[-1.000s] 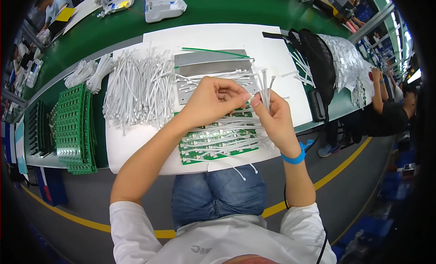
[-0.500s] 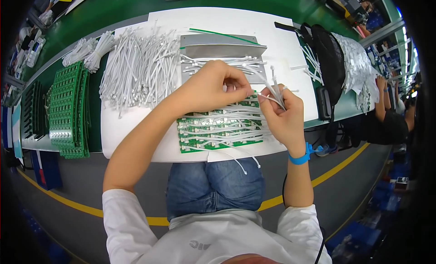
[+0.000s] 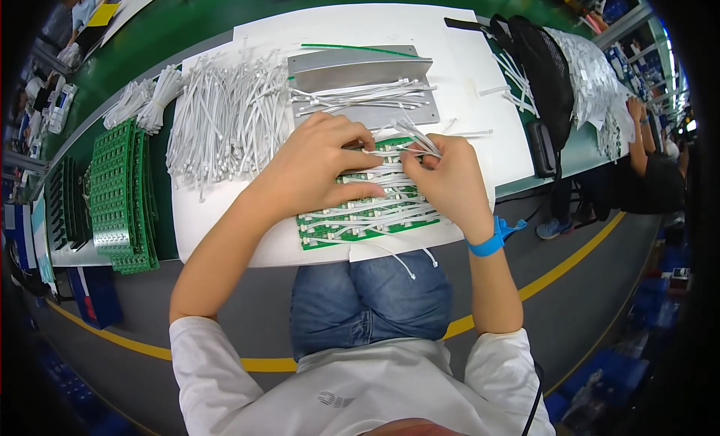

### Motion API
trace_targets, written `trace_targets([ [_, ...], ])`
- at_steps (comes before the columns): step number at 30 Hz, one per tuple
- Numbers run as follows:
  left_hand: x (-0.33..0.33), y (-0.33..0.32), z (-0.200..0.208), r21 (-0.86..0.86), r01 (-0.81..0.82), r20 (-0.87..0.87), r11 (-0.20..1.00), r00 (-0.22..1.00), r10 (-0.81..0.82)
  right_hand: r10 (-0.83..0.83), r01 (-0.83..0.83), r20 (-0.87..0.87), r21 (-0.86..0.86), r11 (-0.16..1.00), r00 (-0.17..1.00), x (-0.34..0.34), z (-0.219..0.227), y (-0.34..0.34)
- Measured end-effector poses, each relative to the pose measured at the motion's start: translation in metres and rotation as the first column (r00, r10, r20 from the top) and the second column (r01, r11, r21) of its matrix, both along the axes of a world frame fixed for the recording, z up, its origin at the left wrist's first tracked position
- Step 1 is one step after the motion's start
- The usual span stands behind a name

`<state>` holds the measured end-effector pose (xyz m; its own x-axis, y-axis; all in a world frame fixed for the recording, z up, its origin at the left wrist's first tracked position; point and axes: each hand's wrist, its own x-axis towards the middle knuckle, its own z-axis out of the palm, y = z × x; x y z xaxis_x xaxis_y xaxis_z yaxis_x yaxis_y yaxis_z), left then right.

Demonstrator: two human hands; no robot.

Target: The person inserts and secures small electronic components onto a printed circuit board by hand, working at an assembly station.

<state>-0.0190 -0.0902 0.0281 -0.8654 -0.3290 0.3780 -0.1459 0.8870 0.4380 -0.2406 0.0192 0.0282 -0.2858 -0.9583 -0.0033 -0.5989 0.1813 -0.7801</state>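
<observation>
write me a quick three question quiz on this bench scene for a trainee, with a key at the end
1. True or false: the blue wrist strap is worn on the left wrist.
2. What is the right hand holding?
a) a pair of pliers
b) a bunch of thin white strips
c) a screwdriver
3. Which lies farther from the person: the green circuit board under the hands, or the grey metal bracket?

Key:
1. False; it is on the right.
2. b
3. The grey metal bracket.

1 gap: metal bracket [image 3: 356, 73] to bag [image 3: 536, 72] | blocking board [image 3: 318, 242]: left hand [image 3: 321, 166], right hand [image 3: 452, 182]
</observation>
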Motion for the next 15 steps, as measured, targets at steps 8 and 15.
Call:
trace_targets([
  [8, -0.002, 0.014, -0.01, -0.141, -0.062, -0.089, 0.988, 0.995, 0.05, -0.083, 0.089, 0.166, -0.031, 0.996, 0.983, 0.008, -0.004, 0.003],
  [15, -0.003, 0.013, -0.01, -0.075, -0.091, -0.086, 0.993, 0.993, 0.085, -0.023, 0.028, 0.122, -0.039, 0.999, 0.992, 0.003, -0.006, 0.0],
])
